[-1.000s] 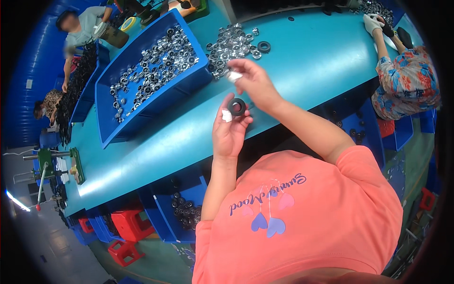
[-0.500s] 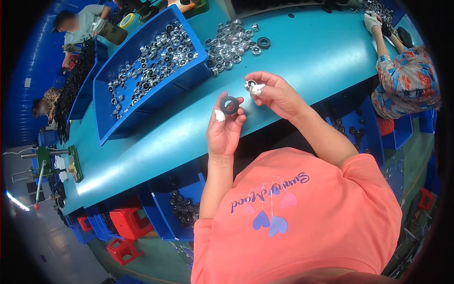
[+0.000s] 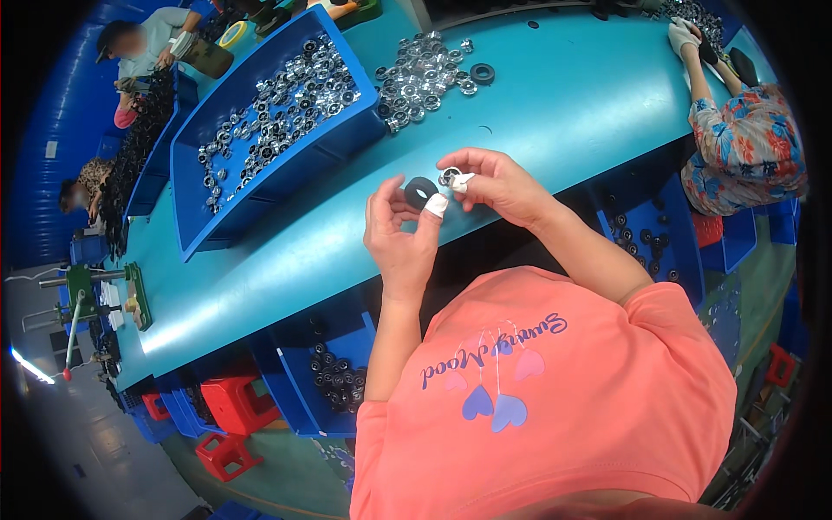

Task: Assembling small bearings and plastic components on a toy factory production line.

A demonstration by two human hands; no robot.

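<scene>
Above the near edge of the teal table, my left hand (image 3: 403, 227) grips a black rubber tire ring (image 3: 421, 192) between thumb and fingers. White tape wraps that thumb. Close on its right, my right hand (image 3: 498, 184) pinches a small shiny chrome wheel hub (image 3: 450, 177), with a white wrap on the thumb too. Hub and ring are side by side, very near each other; whether they touch, I cannot tell. Farther back lies a pile of chrome hubs (image 3: 420, 78), with one loose black tire ring (image 3: 483, 74) beside it.
A large blue bin (image 3: 260, 217) of chrome hubs stands at the left of the teal table (image 3: 555, 113). Below the table are blue bins of black wheels (image 3: 338, 381) and red stools (image 3: 234, 406). A co-worker (image 3: 745, 143) works at the right, others at the far left.
My left hand has turned, bringing its thumb round to the near side of the tire ring. My right hand has shifted slightly left, and the hub is now closer to the ring.
</scene>
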